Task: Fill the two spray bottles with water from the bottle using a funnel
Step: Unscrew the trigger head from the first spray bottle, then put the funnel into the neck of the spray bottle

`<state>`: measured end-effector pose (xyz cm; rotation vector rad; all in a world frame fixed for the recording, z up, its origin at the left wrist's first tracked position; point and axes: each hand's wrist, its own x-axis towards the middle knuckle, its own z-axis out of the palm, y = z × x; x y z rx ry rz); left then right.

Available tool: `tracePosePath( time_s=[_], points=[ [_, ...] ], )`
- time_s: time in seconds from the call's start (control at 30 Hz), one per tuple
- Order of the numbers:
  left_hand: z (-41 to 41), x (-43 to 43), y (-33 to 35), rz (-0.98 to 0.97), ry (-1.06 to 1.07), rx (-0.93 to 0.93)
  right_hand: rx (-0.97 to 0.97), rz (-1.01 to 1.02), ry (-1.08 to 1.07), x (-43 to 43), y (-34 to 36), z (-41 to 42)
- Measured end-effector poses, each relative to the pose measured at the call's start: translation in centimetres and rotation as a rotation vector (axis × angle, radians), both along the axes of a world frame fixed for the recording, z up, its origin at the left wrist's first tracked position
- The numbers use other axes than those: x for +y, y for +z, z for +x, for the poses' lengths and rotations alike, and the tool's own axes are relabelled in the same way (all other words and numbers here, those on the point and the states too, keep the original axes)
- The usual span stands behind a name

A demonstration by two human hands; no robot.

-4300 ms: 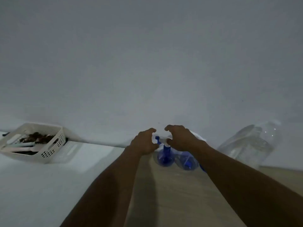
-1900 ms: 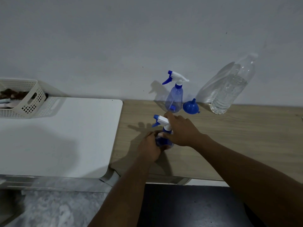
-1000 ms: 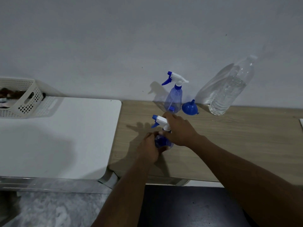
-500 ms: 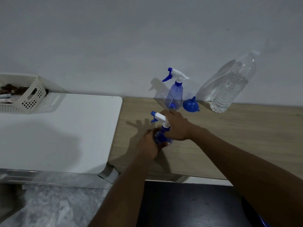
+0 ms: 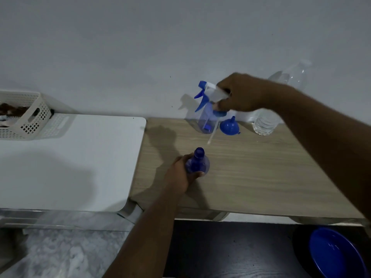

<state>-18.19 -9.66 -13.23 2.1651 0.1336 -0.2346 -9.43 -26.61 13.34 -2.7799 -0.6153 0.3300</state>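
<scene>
My left hand (image 5: 177, 175) grips the body of a blue spray bottle (image 5: 197, 164) standing on the wooden table (image 5: 261, 173); its neck is uncapped. My right hand (image 5: 241, 93) holds the removed white and blue spray head (image 5: 210, 91) up near the wall, its thin dip tube (image 5: 212, 133) hanging down. Right behind that head stands the second spray bottle (image 5: 202, 121), partly hidden by it. A blue funnel (image 5: 229, 126) lies beside the second bottle. The clear water bottle (image 5: 264, 122) stands against the wall, partly covered by my right forearm.
A white table (image 5: 70, 157) adjoins the wooden one on the left, with a white perforated basket (image 5: 30, 117) at its back left corner. A blue basin (image 5: 337, 255) sits on the dark floor below, at the lower right. The wall runs close behind the bottles.
My right hand has lifted the spray head off the near bottle and carried it up and back toward the wall. My left hand still holds the bottle body in place.
</scene>
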Motion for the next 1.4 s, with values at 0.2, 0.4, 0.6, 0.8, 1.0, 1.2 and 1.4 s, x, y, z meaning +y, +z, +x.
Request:
tracePosePath(
  time_s=[0.2, 0.4, 0.6, 0.8, 1.0, 1.2, 1.4],
  points=[
    [0.2, 0.0, -0.9, -0.032, 0.020, 0.003, -0.129, 0.020, -0.099, -2.9, 1.1, 0.7],
    [0.4, 0.0, -2.4, -0.069, 0.037, -0.020, -0.169, -0.003, -0.187, -5.1, -14.4, -3.1],
    [0.3, -0.1, -1.0, 0.007, 0.014, -0.072, 0.004, -0.117, -0.178, -6.3, -24.5, -9.2],
    [0.2, 0.1, 0.2, 0.069, -0.036, -0.073, 0.074, -0.135, -0.153, -6.7, -25.1, -9.3],
    [0.8, -0.1, 0.0, 0.043, -0.009, -0.082, -0.005, -0.080, -0.223, -6.6, -22.2, -5.2],
    [2.0, -0.2, -0.7, 0.000, 0.012, -0.077, -0.113, -0.123, -0.270, -6.8, -19.7, 3.2],
    [4.1, -0.2, -1.5, -0.031, 0.012, -0.088, -0.047, -0.168, -0.280, -6.5, -20.9, 9.6]
  ],
)
